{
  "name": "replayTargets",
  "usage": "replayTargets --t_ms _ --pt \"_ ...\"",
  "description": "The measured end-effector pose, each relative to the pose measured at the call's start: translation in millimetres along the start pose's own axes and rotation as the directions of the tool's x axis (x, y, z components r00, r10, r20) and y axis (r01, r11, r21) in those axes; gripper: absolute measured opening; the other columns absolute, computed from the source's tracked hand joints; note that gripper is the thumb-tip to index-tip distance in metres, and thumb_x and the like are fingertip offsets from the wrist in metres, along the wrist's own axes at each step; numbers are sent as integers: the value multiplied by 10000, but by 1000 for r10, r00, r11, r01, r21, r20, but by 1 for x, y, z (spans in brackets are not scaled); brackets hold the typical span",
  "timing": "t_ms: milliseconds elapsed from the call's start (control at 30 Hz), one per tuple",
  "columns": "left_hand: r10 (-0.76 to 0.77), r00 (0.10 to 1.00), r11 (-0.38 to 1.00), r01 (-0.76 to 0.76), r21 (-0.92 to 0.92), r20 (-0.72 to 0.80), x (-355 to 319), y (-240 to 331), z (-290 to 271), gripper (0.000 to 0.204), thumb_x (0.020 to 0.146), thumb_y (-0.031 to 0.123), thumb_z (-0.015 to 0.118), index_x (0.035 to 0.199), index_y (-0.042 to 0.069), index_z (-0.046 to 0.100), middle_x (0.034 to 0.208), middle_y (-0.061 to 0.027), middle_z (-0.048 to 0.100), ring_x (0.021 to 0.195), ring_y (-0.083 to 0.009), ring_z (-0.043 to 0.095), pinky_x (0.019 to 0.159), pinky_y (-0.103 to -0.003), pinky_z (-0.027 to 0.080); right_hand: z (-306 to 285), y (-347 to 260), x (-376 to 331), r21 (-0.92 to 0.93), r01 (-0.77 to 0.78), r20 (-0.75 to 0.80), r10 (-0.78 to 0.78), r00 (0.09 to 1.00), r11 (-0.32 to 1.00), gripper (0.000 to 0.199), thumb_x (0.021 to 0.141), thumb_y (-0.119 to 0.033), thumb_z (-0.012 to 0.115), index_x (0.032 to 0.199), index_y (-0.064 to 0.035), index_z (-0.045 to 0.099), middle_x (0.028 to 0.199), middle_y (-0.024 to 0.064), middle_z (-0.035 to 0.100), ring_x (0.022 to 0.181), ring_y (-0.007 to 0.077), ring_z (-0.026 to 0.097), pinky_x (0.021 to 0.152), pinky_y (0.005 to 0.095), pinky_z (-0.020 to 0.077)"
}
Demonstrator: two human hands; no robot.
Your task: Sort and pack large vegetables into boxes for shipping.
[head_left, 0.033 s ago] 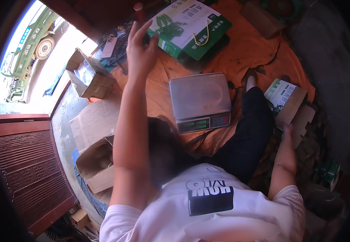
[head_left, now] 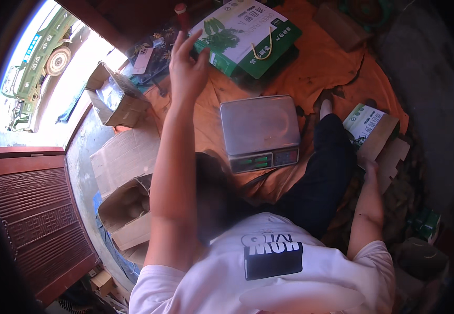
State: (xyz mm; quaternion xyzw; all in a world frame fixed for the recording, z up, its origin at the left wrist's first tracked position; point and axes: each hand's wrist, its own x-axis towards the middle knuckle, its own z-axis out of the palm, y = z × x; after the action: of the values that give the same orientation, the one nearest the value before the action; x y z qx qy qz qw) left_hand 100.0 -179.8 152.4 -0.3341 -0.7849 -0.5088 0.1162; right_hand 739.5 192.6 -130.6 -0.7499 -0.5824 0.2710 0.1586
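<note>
Above the orange cloth [head_left: 331, 68], nothing different from the earlier frame: same moment, same layout, no shift of hands or boxes.

Left hand [head_left: 187, 70] raised high at the end of a straight, outstretched arm, palm turned toward the green-and-white carton [head_left: 248, 36], fingers [head_left: 181, 43] spread loosely and curled a little, gripping nothing. Just short of the carton's near corner; touching or not, cannot tell. Carton lying flat and tilted on the cloth at the far side, yellow cord handle looped on its top face.

Right hand [head_left: 369, 168] low on the right side, arm bent at the elbow and angled down past the dark trouser leg [head_left: 326, 172]. Resting against the brown edge of a smaller carton [head_left: 371, 128] with a green-and-white printed face, which stands propped among flat cardboard pieces [head_left: 397, 152]. Fingers mostly hidden behind the cardboard; whether clasped on the edge or merely laid against it, cannot tell.

Between the two arms, a steel-topped weighing scale [head_left: 258, 131] on the cloth, green display facing the wearer, platter bare. Off to the left, several open brown cardboard boxes [head_left: 125, 157] on the blue-grey floor, one lined with clear plastic. Beyond the left hand, a phone [head_left: 143, 60] lying on a dark patterned surface. White T-shirt [head_left: 268, 267] with a black patch filling the lower edge.
</note>
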Motion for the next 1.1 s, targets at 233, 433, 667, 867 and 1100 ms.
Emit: replayTargets --t_ms 233,433,667,867,1100 --pt "-203 978 976 206 -67 56 -23 -42 24 412 878 140 669 1289 128 687 1473 -247 504 1153 -292 656 944 -363 508 -34 -66 6 -52 175 67 -172 983 983 466 814 -249 798 1211 -32 686 1151 151 732 1080 276 690 900 410 521" --pt "-272 962 948 273 -164 31 -20 -35 -1 411 876 150 659 1285 143 691 1485 -257 483 1243 -329 605 1009 -372 484 -59 -205 -67 -557 346 34 -395 918 755 402 866 -350 738 1218 -163 690 1111 136 736 1073 381 678 868 471 533" --pt "-192 980 960 176 -218 -53 -20 -54 0 428 876 204 690 1297 125 679 1467 -262 499 1193 -307 619 992 -360 477 -92 -318 -166 -655 684 141 -837 529 322 339 903 -365 705 1132 -116 725 1007 138 729 991 366 674 827 474 531" --pt "-293 949 679 294 -673 119 -18 -26 -30 697 964 331 718 1521 47 411 1409 -213 563 1228 -226 594 962 -309 515 -93 -368 -253 -259 966 312 -946 85 1 143 904 -191 686 970 -79 746 879 85 738 893 275 677 899 412 471" --pt "-157 959 668 278 -690 235 -29 -31 -72 676 1053 465 495 1589 108 288 1611 -162 332 1440 -328 389 1169 -419 320 -29 -338 -280 -3 995 452 -888 -85 -96 147 756 -18 745 886 -86 734 867 68 744 849 240 688 935 381 441"
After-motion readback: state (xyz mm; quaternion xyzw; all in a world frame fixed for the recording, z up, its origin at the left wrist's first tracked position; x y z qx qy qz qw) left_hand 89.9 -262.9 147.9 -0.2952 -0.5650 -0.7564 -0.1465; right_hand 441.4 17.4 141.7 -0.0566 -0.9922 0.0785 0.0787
